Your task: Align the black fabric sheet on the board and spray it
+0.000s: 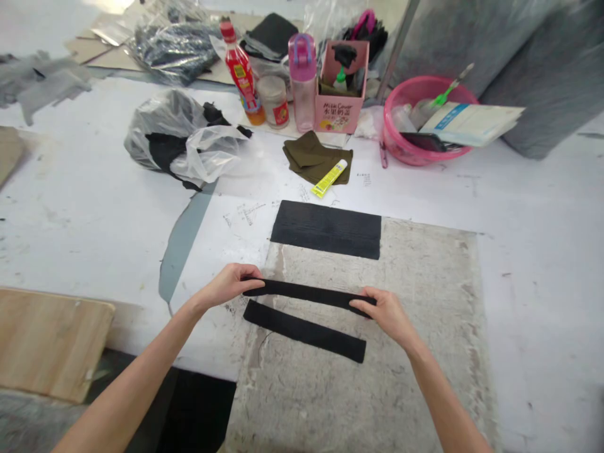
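Observation:
A narrow black fabric strip (306,293) is stretched between my two hands over a worn grey board (425,302). My left hand (233,283) pinches its left end between thumb and fingers. At the other end, my right hand (380,309) grips the strip the same way. Closer to me, a second black fabric strip (306,331) lies flat and slightly slanted on the board. Beyond the held strip, a wider dark rectangular piece (328,229) rests across the board's far edge.
Behind the board lie olive fabric pieces (302,157) with a yellow tube (329,178). Farther back stand a red bottle (240,72), a glass jar (274,100), a pink bottle (302,88), a pink box (342,104) and a pink basin (391,135). A plastic bag (160,119) sits left.

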`<state>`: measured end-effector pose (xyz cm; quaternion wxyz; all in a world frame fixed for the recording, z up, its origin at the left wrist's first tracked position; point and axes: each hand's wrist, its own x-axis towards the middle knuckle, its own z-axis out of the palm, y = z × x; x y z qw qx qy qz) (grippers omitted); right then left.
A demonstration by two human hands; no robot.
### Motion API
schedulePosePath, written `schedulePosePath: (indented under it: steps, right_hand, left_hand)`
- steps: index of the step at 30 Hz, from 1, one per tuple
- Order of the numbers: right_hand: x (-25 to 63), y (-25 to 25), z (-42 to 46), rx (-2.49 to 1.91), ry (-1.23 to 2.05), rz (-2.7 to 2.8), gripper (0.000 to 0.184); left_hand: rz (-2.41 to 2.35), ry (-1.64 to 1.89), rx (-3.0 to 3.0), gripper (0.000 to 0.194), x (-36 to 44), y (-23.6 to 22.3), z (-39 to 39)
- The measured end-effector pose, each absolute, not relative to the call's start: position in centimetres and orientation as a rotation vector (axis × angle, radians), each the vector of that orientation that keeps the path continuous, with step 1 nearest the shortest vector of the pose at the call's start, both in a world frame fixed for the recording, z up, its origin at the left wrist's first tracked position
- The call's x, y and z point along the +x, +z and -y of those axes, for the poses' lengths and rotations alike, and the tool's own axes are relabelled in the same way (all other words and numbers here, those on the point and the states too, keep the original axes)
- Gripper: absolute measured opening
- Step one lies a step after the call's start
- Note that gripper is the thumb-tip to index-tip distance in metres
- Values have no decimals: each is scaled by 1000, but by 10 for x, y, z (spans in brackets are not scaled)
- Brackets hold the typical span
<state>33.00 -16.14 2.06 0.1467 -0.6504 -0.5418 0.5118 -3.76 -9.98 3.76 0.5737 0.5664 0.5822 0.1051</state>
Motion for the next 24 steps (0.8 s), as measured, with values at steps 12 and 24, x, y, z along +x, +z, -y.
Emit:
schedulePosePath:
  steps: [12, 24]
  right_hand:
    - [363, -11, 108, -1915, 1278, 1015, 49]
    - [369, -19, 92, -2156, 871, 1441, 39]
  left_hand:
    - [-1523, 558, 1123, 35, -18, 14, 39]
    - [-1667, 630, 1044, 40, -6, -1, 22]
